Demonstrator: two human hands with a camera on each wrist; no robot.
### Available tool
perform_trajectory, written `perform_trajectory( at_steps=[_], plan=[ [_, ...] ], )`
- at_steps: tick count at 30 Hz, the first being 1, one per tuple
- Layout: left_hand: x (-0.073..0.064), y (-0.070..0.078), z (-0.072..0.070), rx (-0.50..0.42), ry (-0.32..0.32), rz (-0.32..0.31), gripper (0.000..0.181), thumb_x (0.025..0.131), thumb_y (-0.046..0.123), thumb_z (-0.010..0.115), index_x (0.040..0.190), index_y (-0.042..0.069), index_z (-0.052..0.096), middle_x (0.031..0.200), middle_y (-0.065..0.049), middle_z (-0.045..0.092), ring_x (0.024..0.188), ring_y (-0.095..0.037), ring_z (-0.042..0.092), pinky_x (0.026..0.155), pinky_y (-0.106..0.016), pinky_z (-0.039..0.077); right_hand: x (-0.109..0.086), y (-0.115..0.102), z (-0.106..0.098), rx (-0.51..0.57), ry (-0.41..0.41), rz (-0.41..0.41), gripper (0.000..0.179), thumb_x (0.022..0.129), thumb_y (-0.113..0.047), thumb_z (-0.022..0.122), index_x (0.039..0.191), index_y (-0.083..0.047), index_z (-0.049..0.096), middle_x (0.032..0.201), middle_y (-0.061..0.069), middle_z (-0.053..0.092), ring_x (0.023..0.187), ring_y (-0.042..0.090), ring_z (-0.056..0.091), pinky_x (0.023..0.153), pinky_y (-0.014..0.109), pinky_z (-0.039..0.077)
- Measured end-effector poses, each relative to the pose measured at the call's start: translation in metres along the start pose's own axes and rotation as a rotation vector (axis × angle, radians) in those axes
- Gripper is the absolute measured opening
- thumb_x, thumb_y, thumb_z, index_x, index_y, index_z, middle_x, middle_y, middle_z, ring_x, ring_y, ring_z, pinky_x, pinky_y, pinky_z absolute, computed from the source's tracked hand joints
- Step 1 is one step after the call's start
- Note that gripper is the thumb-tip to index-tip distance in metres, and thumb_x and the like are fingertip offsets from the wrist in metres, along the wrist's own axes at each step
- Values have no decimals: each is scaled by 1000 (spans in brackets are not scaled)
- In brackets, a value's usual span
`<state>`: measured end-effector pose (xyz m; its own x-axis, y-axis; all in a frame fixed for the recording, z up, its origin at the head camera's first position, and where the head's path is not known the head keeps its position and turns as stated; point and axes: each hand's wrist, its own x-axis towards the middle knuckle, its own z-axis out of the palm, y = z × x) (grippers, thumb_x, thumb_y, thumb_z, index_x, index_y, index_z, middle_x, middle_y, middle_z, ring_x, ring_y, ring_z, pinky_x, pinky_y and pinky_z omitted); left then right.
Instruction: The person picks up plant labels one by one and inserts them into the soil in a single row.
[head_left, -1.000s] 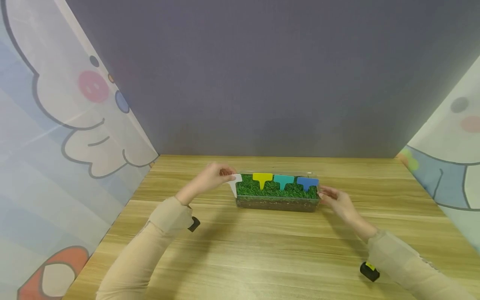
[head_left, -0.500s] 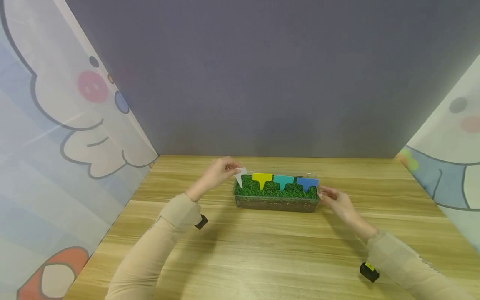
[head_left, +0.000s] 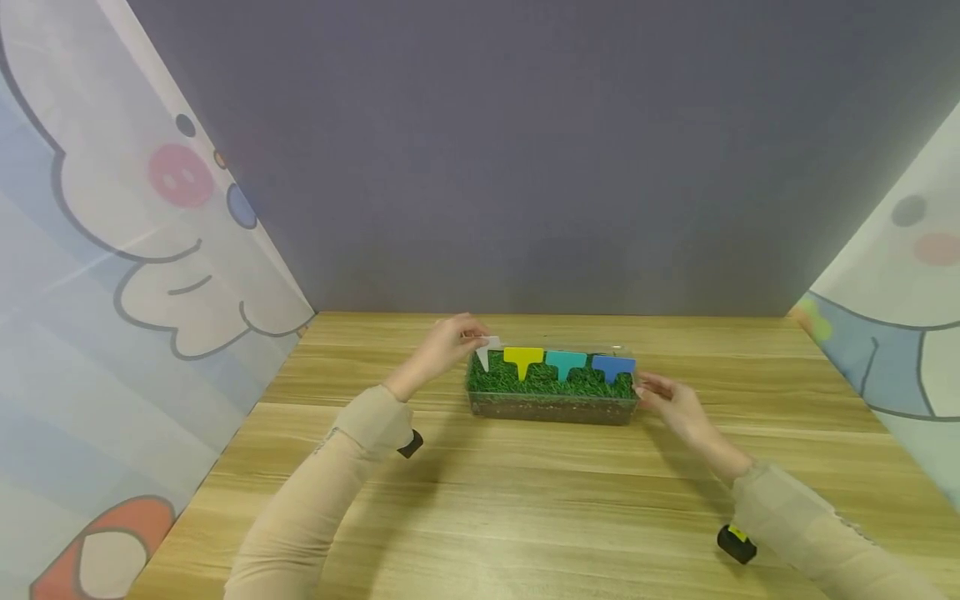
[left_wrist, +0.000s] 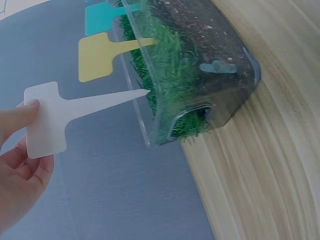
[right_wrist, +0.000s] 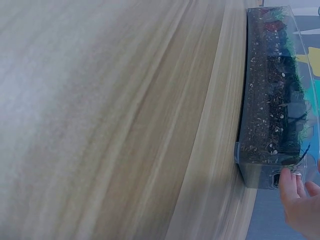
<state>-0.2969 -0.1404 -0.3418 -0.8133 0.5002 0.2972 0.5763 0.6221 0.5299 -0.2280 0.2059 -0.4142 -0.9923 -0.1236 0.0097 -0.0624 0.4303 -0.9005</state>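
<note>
My left hand [head_left: 448, 343] pinches a white T-shaped plant label [left_wrist: 47, 120] by its wide head. The label's pointed tip is right at the rim in the left wrist view, over the grass at the box's left end. A clear plastic planter box [head_left: 555, 408] holds dark soil topped with green grass. Yellow [head_left: 523, 357], teal [head_left: 566, 360] and blue [head_left: 613, 365] plant labels stand upright in the grass in a row. My right hand [head_left: 678, 408] grips the box's right end, its fingers [right_wrist: 287, 187] at the handle cutout.
The box stands on a wood-grain table [head_left: 540, 500] near its back edge. A grey panel [head_left: 525, 167] rises behind it. Cartoon-printed sheets [head_left: 97, 275] flank both sides. Small black devices [head_left: 737, 543] hang at both wrists.
My left hand has moved right, bringing the white label from the box's left corner to over the grass beside the yellow label. The right hand stays at the box's end.
</note>
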Motion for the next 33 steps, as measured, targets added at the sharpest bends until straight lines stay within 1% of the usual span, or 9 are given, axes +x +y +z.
perform_trajectory(
  at_steps=[4,9,15,25,29,33],
  plan=[
    [2,-4,3,10,9,-1,17,82,7,61,97,1,64,91,-7,63,79,-17,57,71,-23,52,1,2,0,6,2,5,45,92,-10,45,129,13,31,121,33,43,102,35,53,85,31,49],
    [3,-9,6,0,13,-21,16,82,8,61,96,1,65,90,-7,63,79,-18,57,70,-23,52,0,2,1,11,1,11,46,92,-13,45,129,12,31,122,32,43,104,36,51,86,31,49],
    [4,-14,10,-3,10,-27,15,82,8,61,95,2,65,90,-7,63,79,-18,57,71,-24,52,0,0,1,7,-1,15,49,93,-16,45,130,11,30,122,32,42,106,39,49,87,33,48],
    [5,-16,15,18,-3,-9,14,82,8,61,94,2,65,91,-8,64,80,-18,57,72,-26,52,-1,-1,2,14,4,47,50,93,-19,45,131,10,30,124,31,42,106,38,49,89,35,47],
    [6,-17,17,25,-18,-13,14,83,8,60,94,3,66,92,-7,64,81,-18,57,73,-27,52,-1,0,2,6,10,36,49,93,-18,46,131,10,31,122,31,43,104,37,51,88,35,48],
    [6,-18,19,22,-19,-2,14,82,7,60,94,3,66,91,-7,64,81,-18,58,73,-27,52,-1,1,2,3,14,30,48,92,-17,46,130,10,32,121,32,44,102,36,53,87,34,48]
  ],
)
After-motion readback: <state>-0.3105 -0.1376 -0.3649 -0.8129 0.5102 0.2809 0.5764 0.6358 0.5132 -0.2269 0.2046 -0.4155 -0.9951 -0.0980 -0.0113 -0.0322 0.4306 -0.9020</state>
